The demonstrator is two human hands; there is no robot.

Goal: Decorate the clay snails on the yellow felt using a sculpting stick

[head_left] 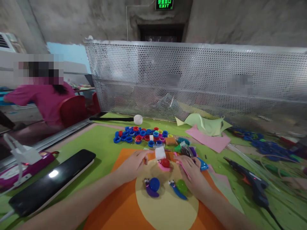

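Note:
My left hand [134, 164] rests at the upper left of an orange sheet [107, 198], fingers stretched towards a small white block [160, 153] and holding nothing I can see. In my right hand [193, 172] is a slim pink tool [184, 168], partly hidden by the fingers. Between the hands sits a snail figure with a red shell [165, 163] and pink body. Nearer me, on a pale yellow round piece [168, 210], lie a purple snail with a blue shell [154, 184] and a blue snail with a green shell [181, 186].
Several coloured bottle caps [138, 138] lie behind the sheet, beside packets of clay [187, 149]. A glue gun [254, 183] lies at right, crumpled paper [203, 124] behind it. At left are a black lamp-like device [55, 179] and a power strip [45, 158]. A person in pink [43, 99] sits beyond.

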